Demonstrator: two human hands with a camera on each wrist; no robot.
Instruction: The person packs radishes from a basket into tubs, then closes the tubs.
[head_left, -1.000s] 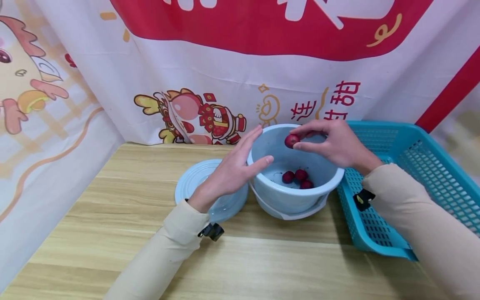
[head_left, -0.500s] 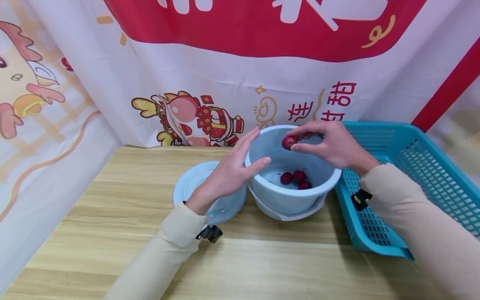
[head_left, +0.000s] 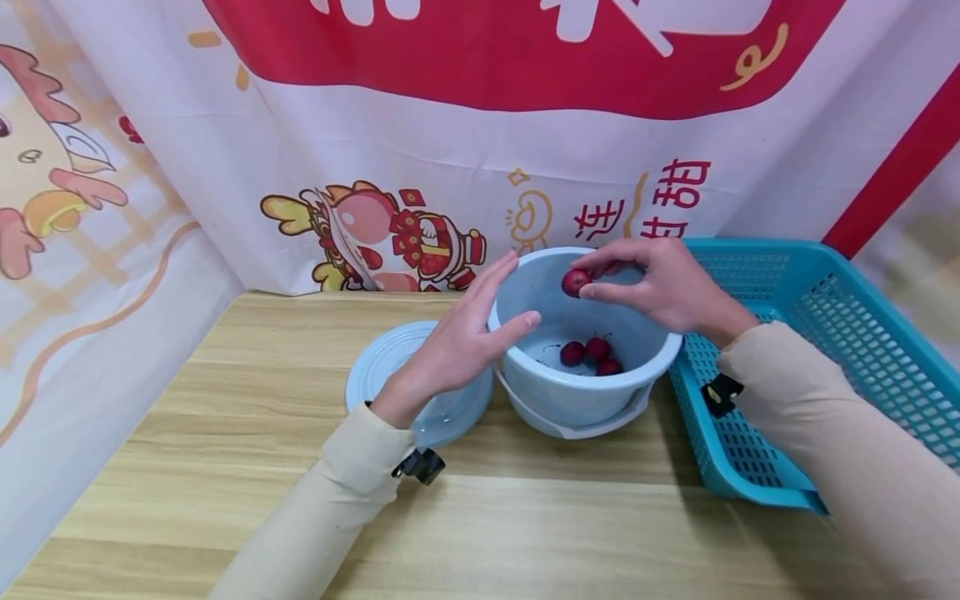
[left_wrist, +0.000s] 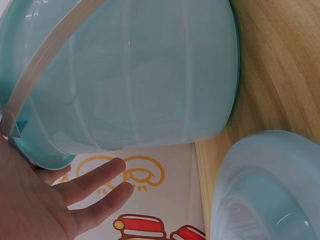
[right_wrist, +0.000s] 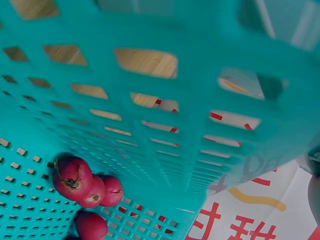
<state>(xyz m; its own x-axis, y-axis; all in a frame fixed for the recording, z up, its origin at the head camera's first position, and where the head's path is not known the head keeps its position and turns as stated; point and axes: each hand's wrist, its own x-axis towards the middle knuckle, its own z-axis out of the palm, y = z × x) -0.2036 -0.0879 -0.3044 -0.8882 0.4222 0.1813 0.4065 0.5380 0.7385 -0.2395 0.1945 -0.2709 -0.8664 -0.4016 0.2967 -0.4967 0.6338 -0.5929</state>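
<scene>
My right hand (head_left: pixel 663 279) pinches a small round red radish (head_left: pixel 576 282) over the mouth of a light blue bucket (head_left: pixel 581 400). Inside that bucket lie 3 more radishes (head_left: pixel 597 348) with thin root tails. My left hand (head_left: pixel 457 346) is at the bucket's left rim, fingers straight and thumb reaching over the opening. In the left wrist view, the fingers of the left hand (left_wrist: pixel 50 205) spread beside the bucket wall (left_wrist: pixel 130 75) and its pale handle (left_wrist: pixel 45 55). The right wrist view shows mostly basket; the held radish cannot be made out there.
A teal perforated basket (head_left: pixel 765 498) stands right of the bucket, under my right forearm. Several radishes (right_wrist: pixel 74 179) lie in it. A round light blue lid (head_left: pixel 382 367) lies left of the bucket on the wooden table (head_left: pixel 225 433). A printed cloth (head_left: pixel 450 142) hangs behind.
Both hands keep their poses, the radish still pinched over the bucket. The whole head view has shifted slightly.
</scene>
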